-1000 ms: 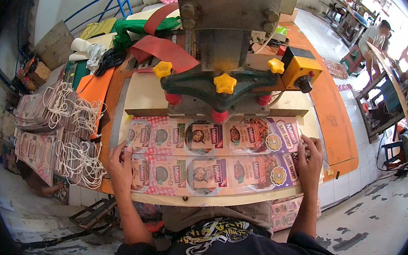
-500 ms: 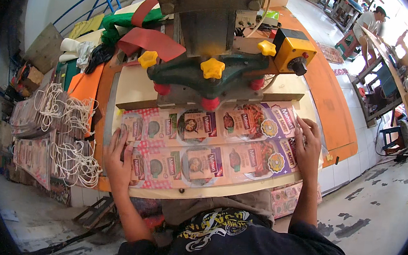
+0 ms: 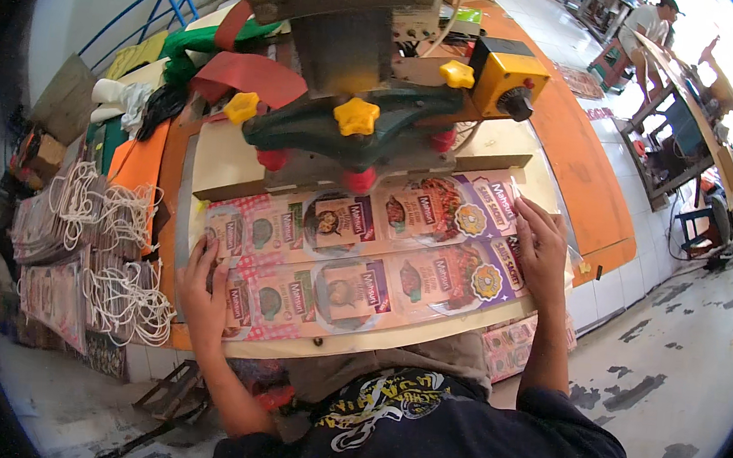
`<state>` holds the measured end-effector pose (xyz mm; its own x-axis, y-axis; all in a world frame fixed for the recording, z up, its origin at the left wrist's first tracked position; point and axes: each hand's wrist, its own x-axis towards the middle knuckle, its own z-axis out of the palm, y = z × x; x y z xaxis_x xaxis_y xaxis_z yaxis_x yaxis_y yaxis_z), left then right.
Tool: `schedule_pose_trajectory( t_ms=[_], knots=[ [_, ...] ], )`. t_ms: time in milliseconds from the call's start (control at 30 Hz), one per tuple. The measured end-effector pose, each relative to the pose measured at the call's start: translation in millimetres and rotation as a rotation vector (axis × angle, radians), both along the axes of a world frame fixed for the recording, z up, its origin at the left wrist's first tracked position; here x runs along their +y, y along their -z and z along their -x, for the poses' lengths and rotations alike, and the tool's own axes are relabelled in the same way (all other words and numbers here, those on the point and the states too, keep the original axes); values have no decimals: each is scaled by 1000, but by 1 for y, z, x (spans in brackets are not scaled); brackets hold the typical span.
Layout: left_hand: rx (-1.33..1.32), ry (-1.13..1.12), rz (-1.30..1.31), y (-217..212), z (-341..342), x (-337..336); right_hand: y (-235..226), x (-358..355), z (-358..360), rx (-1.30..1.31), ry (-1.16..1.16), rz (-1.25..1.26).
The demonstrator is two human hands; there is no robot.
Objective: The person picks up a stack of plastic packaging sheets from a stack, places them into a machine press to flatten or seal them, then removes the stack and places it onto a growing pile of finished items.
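Observation:
A clear-coated printed sheet (image 3: 356, 296), pink and purple with rows of food-packet pictures, lies flat on a cream board (image 3: 348, 342). Its far edge reaches under the head of a press (image 3: 340, 131), dark green with yellow star knobs and red feet. At the sheet's left end rests my left hand (image 3: 204, 289), fingers stretched out and thumb apart. My right hand (image 3: 541, 253) lies at the right end, its fingers spread along the edge. Neither hand is closed round anything, though the right fingertips are partly hard to make out.
A yellow control box (image 3: 505, 88) with a black knob sits right of the press. Bundles of printed sheets with white cords (image 3: 87, 239) are piled at left. Red strips (image 3: 249, 79) hang behind. An orange tabletop (image 3: 590, 214) surrounds the board. A person (image 3: 649, 36) sits far off.
My view has turned a little, so the whole scene sits slightly further left. Both hands keep about the same places at the sheet's ends.

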<state>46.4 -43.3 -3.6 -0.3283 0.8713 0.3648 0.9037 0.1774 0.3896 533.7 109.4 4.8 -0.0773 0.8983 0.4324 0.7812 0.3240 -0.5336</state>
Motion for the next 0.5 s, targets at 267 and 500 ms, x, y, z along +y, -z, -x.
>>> schedule_pose_trajectory(
  t_ms=[267,500],
  knots=[
    [11,14,5,5,7,-3,1,2,1,-3,-5,-19],
    [32,23,0,12,10,-2,-1,1,0,-19,1,-9]
  ],
)
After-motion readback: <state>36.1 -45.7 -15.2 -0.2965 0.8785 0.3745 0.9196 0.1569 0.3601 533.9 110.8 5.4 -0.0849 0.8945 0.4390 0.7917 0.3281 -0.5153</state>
